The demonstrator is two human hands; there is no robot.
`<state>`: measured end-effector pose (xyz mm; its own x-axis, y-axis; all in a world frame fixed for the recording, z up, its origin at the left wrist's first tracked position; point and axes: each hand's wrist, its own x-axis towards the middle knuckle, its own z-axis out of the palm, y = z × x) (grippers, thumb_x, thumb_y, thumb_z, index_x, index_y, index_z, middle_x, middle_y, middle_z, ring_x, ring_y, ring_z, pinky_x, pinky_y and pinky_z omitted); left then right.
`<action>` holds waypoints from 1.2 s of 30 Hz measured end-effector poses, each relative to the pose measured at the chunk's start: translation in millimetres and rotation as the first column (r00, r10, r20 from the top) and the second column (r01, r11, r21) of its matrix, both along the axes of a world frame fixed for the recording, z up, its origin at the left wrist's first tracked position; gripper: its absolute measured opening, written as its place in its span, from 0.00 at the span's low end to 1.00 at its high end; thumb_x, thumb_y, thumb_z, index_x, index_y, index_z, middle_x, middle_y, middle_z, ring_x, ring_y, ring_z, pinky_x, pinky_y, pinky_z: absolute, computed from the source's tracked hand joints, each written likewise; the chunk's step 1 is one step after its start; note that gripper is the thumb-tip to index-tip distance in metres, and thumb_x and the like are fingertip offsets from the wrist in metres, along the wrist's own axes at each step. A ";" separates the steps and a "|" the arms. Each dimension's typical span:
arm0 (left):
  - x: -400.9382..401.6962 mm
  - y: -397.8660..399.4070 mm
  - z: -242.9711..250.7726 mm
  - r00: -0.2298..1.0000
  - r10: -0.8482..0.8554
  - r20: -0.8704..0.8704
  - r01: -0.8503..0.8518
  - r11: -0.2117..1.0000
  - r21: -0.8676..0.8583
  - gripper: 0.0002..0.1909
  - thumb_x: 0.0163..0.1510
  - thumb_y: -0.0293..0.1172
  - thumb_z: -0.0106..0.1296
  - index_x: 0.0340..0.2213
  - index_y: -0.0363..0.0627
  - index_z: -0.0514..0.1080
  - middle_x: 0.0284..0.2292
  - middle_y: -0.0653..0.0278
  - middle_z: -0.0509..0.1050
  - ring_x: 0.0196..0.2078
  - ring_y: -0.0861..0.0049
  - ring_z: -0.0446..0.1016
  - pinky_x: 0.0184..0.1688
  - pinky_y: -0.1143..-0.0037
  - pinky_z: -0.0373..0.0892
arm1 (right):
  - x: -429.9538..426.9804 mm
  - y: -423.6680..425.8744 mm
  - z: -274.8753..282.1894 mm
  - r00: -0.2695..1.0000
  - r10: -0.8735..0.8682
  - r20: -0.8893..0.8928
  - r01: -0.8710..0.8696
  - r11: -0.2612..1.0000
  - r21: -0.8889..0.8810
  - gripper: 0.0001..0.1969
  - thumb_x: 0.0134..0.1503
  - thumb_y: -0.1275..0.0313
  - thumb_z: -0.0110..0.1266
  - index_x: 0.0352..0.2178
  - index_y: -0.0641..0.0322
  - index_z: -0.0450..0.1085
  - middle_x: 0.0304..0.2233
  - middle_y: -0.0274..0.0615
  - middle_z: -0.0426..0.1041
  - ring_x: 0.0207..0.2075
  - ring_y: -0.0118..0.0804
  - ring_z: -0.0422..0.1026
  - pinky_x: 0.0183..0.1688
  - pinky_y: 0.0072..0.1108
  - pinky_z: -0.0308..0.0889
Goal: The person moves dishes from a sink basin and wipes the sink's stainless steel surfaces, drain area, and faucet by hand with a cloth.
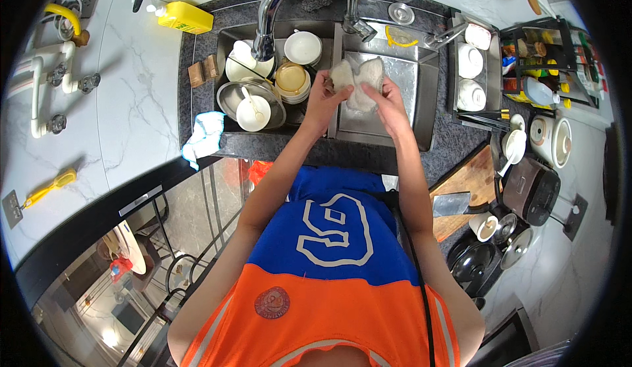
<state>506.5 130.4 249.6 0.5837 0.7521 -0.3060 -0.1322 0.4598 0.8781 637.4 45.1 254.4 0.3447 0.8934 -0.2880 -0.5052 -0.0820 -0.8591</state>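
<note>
My left hand and my right hand hold a pale, fuzzy dishcloth between them, over the right basin of a steel double sink. Each thumb presses on the cloth, which is bunched into two lobes at the top. Beneath it the right basin looks wet. Left of my hands, the other basin holds a white bowl, a stack with a yellowish bowl on top, and a large metal bowl. A smaller white bowl with a spoon in it rests on the metal one.
A chrome faucet arches over the left basin. On the counter are a yellow detergent bottle, a white cloth and a dish rack with white bowls. To the right, a cleaver lies on a wooden cutting board.
</note>
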 end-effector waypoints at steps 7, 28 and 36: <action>-18.4 2.4 22.4 0.993 0.006 -0.114 0.016 0.981 0.192 0.12 0.49 0.21 0.53 0.35 0.41 0.63 0.29 0.70 0.71 0.31 0.89 0.68 0.33 0.86 0.64 | 6.2 -2.6 4.2 0.932 -0.290 -0.215 0.303 0.953 0.026 0.11 0.58 0.70 0.46 0.39 0.66 0.66 0.35 0.40 0.72 0.34 0.26 0.70 0.39 0.18 0.65; -6.5 -3.6 -9.1 0.848 -0.522 0.089 0.521 0.795 -0.310 0.36 0.58 0.59 0.20 0.55 0.41 0.51 0.50 0.57 0.64 0.46 0.67 0.69 0.50 0.68 0.61 | 4.3 9.6 17.0 0.481 0.258 -0.838 0.314 0.841 0.440 0.18 0.60 0.64 0.38 0.51 0.54 0.60 0.39 0.43 0.71 0.40 0.39 0.70 0.43 0.33 0.67; -22.6 17.7 3.0 0.936 -0.288 0.200 0.347 0.846 -0.405 0.20 0.53 0.32 0.51 0.45 0.35 0.63 0.41 0.60 0.70 0.43 0.77 0.71 0.44 0.77 0.68 | 3.6 9.2 35.3 0.940 -0.220 -0.259 0.188 0.972 -0.143 0.19 0.58 0.68 0.45 0.49 0.67 0.58 0.41 0.45 0.69 0.42 0.36 0.70 0.44 0.25 0.67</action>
